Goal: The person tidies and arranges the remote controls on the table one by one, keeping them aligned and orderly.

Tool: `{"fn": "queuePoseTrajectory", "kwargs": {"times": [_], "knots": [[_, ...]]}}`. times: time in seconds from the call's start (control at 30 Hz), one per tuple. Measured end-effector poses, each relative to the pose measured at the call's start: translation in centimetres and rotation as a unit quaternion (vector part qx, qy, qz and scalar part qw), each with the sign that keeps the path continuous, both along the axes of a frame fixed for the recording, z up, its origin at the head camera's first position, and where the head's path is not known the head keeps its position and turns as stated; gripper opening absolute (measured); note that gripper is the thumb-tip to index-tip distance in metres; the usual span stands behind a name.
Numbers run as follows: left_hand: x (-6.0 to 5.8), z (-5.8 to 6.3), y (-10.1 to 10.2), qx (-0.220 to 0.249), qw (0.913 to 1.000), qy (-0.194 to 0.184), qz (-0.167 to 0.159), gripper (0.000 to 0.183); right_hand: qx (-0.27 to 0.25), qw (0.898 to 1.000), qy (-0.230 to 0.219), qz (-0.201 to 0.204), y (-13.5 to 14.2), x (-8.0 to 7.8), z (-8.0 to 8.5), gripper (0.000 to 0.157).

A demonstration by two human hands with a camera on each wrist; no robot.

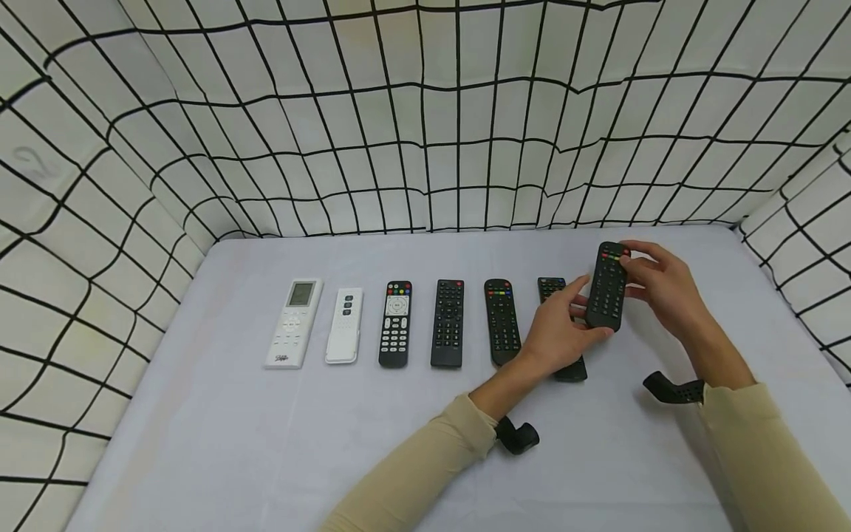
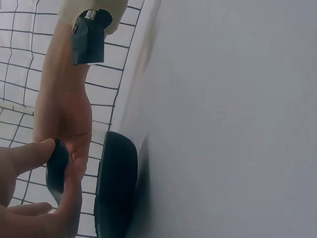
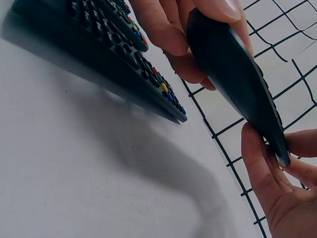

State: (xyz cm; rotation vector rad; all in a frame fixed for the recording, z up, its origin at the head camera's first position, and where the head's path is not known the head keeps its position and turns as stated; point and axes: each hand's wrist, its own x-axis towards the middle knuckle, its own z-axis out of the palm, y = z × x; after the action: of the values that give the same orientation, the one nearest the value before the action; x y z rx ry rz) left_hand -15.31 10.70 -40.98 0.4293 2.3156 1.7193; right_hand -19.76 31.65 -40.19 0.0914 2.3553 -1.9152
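A black remote control (image 1: 606, 288) with colored buttons near its top is held above the table between both hands. My left hand (image 1: 557, 325) grips its lower end, thumb on the near edge. At its upper right side, my right hand (image 1: 661, 284) pinches it between thumb and fingers. The right wrist view shows the held remote (image 3: 233, 74) edge-on, off the table, with fingers at both ends. Under the left hand lies another black remote (image 1: 570, 371), partly hidden. Left of it rests a black remote with a rounded top (image 1: 501, 314), its lower end by the left wrist.
To the left, a row continues: a black remote (image 1: 448, 325), a black remote with white buttons (image 1: 396, 325), a small white remote (image 1: 344, 329) and a white remote with a screen (image 1: 292, 325). Black grid netting (image 1: 425, 140) surrounds the white table (image 1: 219, 443).
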Motion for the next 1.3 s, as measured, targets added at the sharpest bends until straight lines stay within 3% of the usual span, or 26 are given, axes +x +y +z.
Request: {"fn": "queuePoseTrajectory", "kwargs": {"times": [0.33, 0.7, 1.0, 1.3], "knots": [[1.1, -0.4, 0.9, -0.028, 0.9987, 0.036, -0.023, 0.089, 0.045, 0.999, 0.008, 0.024, 0.6, 0.9, -0.4, 0.059], [2.0, -0.7, 1.8, -0.043, 0.9979, 0.030, -0.037, 0.088, 0.114, 0.992, 0.004, 0.051, 1.4, 1.5, -0.9, 0.058], [2.5, -0.7, 2.3, -0.088, 0.9939, 0.053, -0.041, 0.078, 0.137, 0.989, 0.005, 0.059, 1.5, 1.8, -1.3, 0.057], [2.7, -0.6, 2.7, -0.151, 0.9863, 0.059, -0.030, 0.083, 0.140, 0.988, 0.000, 0.066, 1.7, 1.6, -1.5, 0.057]]}}
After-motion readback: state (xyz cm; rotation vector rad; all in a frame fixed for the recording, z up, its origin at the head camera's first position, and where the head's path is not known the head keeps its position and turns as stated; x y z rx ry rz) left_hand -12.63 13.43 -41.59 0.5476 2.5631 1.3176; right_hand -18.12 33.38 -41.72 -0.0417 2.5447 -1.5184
